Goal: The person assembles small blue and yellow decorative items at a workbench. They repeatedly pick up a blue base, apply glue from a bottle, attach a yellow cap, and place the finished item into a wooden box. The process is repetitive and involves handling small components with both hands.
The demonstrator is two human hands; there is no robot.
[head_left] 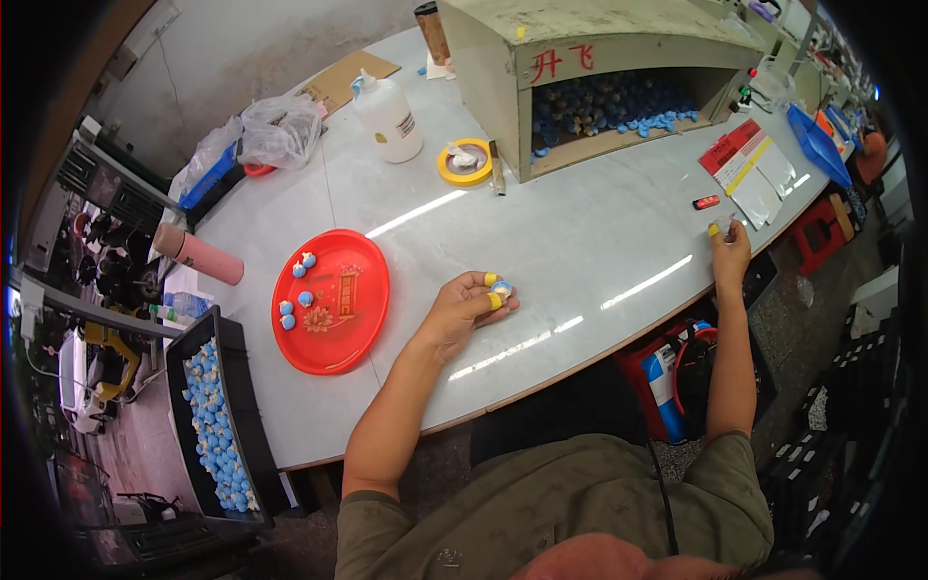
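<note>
My left hand is over the table and pinches a small blue-and-white round piece between thumb and fingers. Yellow tape wraps fingertips on both hands. Out to the right, my right hand has its fingers closed near the table's right edge; a small pale bit shows at the fingertips, too small to name. On the left lies a round red tray, bearing several small blue-and-white pieces like the one I hold. A small red object rests just beyond my right hand.
A beige box-shaped shelf stands at the back, heaped with blue pieces. Yellow tape and a white bottle lie left of it. A pink flask and a black crate of blue pieces flank the left edge. Papers lie right.
</note>
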